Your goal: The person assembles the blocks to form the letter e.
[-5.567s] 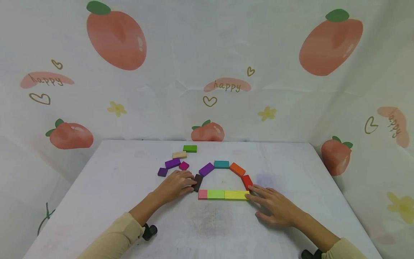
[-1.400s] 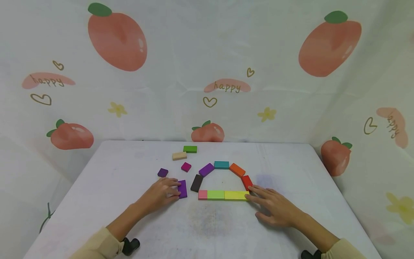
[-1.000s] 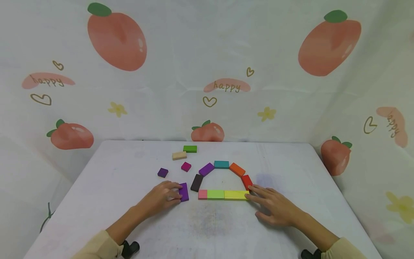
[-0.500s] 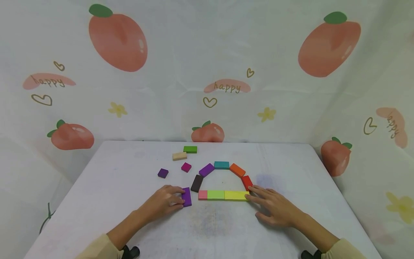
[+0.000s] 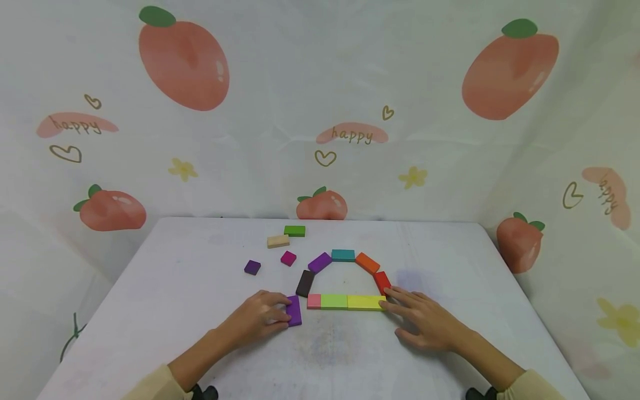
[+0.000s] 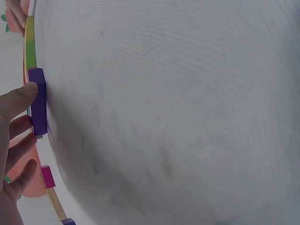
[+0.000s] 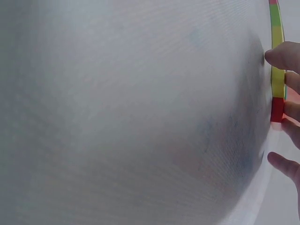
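Note:
A purple block [image 5: 294, 310] lies flat just left of a pink block [image 5: 314, 301], a small gap between them. My left hand [image 5: 260, 316] pinches this purple block by its left side; the left wrist view shows the thumb [image 6: 31, 87] on it. Right of the pink block run a light green block [image 5: 334, 301] and a yellow block [image 5: 365, 302] in one straight row. Above the row curve black [image 5: 305, 283], second purple [image 5: 320, 262], teal [image 5: 343, 255], orange [image 5: 367, 263] and red [image 5: 382, 282] blocks. My right hand [image 5: 425, 319] rests with loose, spread fingertips at the red and yellow blocks.
Further back on the white table [image 5: 200, 266] lie a dark purple block [image 5: 252, 267], a magenta block [image 5: 288, 258], a beige block [image 5: 278, 241] and a green block [image 5: 294, 231]. A printed cloth [image 5: 270, 111] hangs behind and around the table.
My left hand left the black block, took the purple block from the back left group, turned it lengthwise and slid it right and nearer, beside the pink one. The right hand stayed put.

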Demonstrator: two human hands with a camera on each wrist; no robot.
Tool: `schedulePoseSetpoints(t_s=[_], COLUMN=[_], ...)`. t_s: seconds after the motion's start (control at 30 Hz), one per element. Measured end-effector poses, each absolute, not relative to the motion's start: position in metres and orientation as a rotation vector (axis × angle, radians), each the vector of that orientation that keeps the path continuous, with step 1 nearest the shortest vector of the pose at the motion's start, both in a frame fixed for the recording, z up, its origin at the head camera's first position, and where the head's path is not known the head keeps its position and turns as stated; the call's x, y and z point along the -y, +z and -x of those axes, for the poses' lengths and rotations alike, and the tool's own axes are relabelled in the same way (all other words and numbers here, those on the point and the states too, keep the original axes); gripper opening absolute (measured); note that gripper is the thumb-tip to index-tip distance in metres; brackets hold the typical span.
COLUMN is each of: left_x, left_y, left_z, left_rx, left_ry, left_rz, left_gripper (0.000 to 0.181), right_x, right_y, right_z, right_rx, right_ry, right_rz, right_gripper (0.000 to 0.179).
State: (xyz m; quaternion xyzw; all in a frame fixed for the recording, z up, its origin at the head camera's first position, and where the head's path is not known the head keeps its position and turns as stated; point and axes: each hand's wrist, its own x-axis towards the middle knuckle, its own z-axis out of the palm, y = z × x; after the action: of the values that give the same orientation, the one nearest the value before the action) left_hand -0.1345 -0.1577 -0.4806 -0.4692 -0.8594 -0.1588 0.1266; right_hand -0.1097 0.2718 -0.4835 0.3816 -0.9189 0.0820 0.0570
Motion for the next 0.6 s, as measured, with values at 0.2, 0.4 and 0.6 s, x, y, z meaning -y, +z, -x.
schedulePoseSetpoints(t_s=[0.2, 0.4, 0.6], left_x=[0.154, 0.148, 0.145], left_y=[-0.482, -0.478, -0.478], left_z=[0.134, 0.133, 0.132], left_rx=[2.446, 2.481, 2.523], left_ry=[-0.471, -0.443, -0.469], left_rz=[1.411, 1.441, 1.435], left_gripper=[0.014, 0.014, 0.015], right_x=[-0.272, -0.272, -0.272], right_y=[-0.482, -0.483, -0.484], right_z=[0.110, 0.110, 0.110], right_rx=[2.815, 2.796, 2.787], right_ry=[0.245, 0.252, 0.266], right_rz=[-1.147, -1.159, -1.165], right_gripper=[0.065, 0.065, 0.065])
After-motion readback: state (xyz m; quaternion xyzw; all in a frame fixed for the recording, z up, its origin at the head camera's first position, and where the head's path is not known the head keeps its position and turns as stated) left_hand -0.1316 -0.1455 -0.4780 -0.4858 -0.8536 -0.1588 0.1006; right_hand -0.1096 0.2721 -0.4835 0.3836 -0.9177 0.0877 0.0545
